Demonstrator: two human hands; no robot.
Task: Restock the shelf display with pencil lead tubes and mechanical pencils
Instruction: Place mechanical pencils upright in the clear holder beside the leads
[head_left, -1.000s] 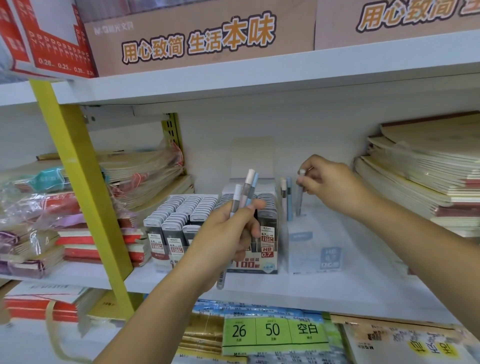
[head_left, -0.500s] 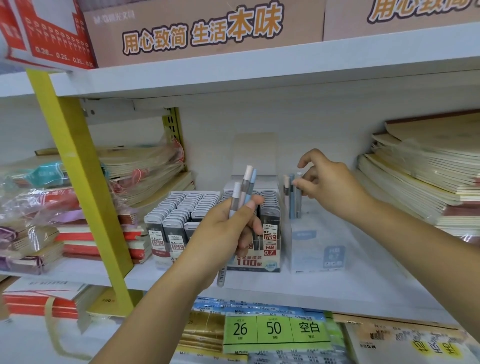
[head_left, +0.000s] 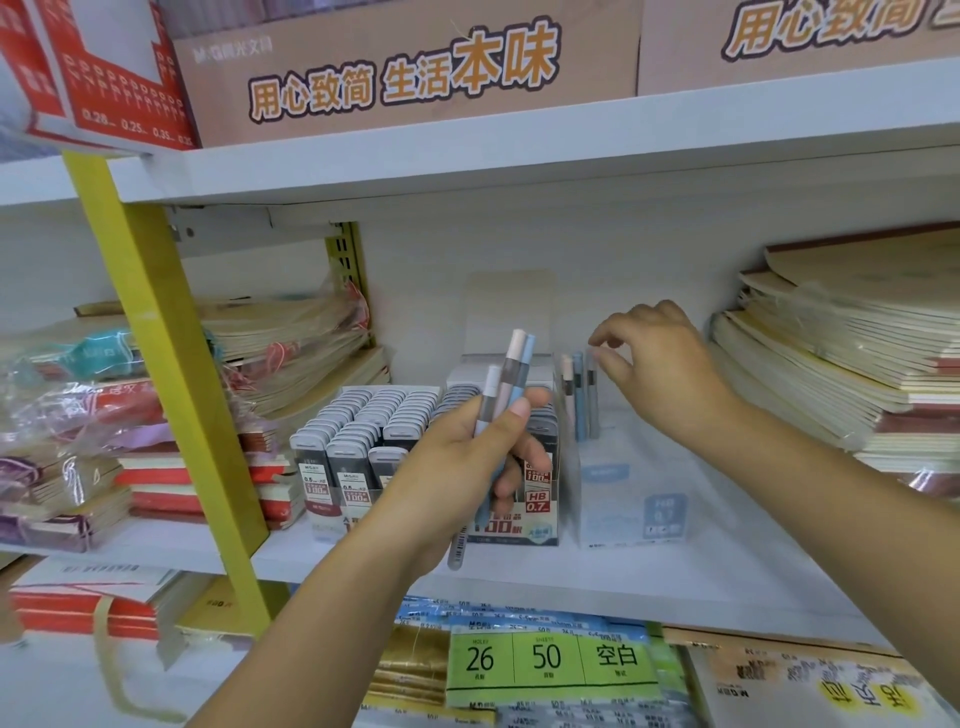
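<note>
Three pastel bunched pencils (head_left: 511, 374) upright at centre; boxed pencils (head_left: 578, 405) stand just right; grey lead tubes (head_left: 363, 415) packed in rows centre-left.

A yellow metal post (head_left: 156, 364) crosses the frame's left, stacked tan paper notebooks (head_left: 841, 364) fill the right edge, a brown orange-lettered cardboard box (head_left: 405, 67) spans the top, and a green paper label (head_left: 545, 660) sits bottom centre.
</note>
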